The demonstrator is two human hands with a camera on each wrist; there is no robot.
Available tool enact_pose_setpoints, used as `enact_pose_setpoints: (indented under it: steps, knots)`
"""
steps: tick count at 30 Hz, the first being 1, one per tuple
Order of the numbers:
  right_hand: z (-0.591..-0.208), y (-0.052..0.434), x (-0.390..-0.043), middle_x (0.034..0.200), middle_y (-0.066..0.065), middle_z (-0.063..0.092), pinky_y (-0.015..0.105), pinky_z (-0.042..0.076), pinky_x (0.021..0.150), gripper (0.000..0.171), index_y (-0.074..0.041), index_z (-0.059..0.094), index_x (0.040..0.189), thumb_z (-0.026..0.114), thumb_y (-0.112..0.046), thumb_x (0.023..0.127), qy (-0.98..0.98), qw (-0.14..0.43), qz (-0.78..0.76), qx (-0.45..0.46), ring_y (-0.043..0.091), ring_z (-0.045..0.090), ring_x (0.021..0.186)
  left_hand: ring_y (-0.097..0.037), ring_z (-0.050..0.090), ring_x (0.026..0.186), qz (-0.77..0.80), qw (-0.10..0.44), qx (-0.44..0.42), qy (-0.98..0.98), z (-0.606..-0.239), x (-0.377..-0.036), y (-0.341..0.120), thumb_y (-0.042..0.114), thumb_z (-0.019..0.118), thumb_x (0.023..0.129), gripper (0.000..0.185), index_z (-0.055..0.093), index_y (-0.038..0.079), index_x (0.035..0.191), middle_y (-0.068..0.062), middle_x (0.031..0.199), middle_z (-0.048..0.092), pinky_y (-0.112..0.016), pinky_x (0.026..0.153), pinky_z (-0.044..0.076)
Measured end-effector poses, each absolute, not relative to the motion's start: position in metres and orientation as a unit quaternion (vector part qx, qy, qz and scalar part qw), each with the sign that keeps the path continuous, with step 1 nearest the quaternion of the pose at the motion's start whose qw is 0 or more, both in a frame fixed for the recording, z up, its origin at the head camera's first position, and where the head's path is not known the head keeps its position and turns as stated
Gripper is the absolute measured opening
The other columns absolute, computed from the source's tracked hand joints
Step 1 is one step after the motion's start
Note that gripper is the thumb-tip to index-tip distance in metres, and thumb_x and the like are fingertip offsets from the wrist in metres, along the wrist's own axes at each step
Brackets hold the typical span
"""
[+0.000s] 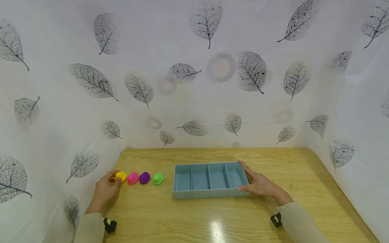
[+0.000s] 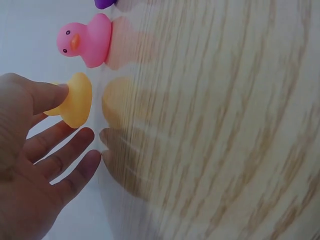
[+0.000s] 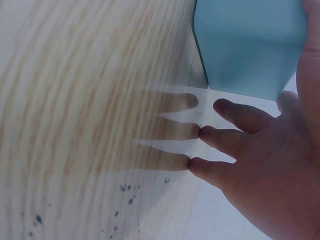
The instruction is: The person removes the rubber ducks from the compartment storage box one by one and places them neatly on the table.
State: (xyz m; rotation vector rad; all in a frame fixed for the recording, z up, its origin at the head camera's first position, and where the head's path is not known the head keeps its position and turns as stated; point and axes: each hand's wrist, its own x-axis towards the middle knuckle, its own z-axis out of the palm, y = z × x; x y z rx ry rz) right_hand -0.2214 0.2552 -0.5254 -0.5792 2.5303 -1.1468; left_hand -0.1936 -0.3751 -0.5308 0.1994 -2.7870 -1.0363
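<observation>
Four small rubber ducks stand in a row at the table's left: yellow [image 1: 121, 176], pink [image 1: 132, 178], purple [image 1: 144, 177] and green [image 1: 157, 178]. My left hand [image 1: 104, 192] is at the row's left end. In the left wrist view one digit of that hand [image 2: 60, 145] touches the yellow duck [image 2: 77, 100], the other fingers lie straight below it, and the pink duck [image 2: 87, 40] stands just beyond. A light blue tray [image 1: 209, 193] with several empty compartments lies mid-table. My right hand [image 1: 258, 184] rests against its right end, thumb on the tray [image 3: 250, 45], straight fingers [image 3: 240, 135] on the table.
White cloth printed with grey leaves walls the wooden table [image 1: 212, 219] at the back, left and right. A small black wrist device [image 1: 110, 225] sits at my left sleeve and another [image 1: 276, 219] at my right.
</observation>
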Motion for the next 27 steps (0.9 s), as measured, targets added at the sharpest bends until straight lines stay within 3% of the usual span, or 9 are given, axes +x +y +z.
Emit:
enact_pose_setpoints:
  steps: [19, 27]
  knots:
    - [-0.5193, 0.2546, -0.2193, 0.171, 0.034, 0.016, 0.073, 0.036, 0.116, 0.112, -0.033, -0.003, 0.17, 0.079, -0.039, 0.094, 0.88, 0.158, -0.4, -0.204, 0.06, 0.032, 0.15, -0.049, 0.061, 0.118, -0.329, 0.062, 0.049, -0.941, -0.5338, -0.198, -0.3817, 0.011, 0.061, 0.104, 0.047, 0.052, -0.008, 0.146, -0.036, 0.14, 0.059, -0.063, 0.102, 0.052]
    - [-0.5198, 0.255, -0.2195, 0.17, 0.034, 0.016, 0.074, 0.036, 0.115, 0.111, -0.032, -0.003, 0.17, 0.079, -0.039, 0.095, 0.879, 0.159, -0.399, -0.208, 0.06, 0.031, 0.15, -0.051, 0.063, 0.116, -0.323, 0.08, 0.036, -0.942, -0.5359, -0.1957, -0.3845, 0.009, 0.063, 0.099, 0.046, 0.056, -0.007, 0.141, -0.037, 0.129, 0.065, -0.065, 0.102, 0.052]
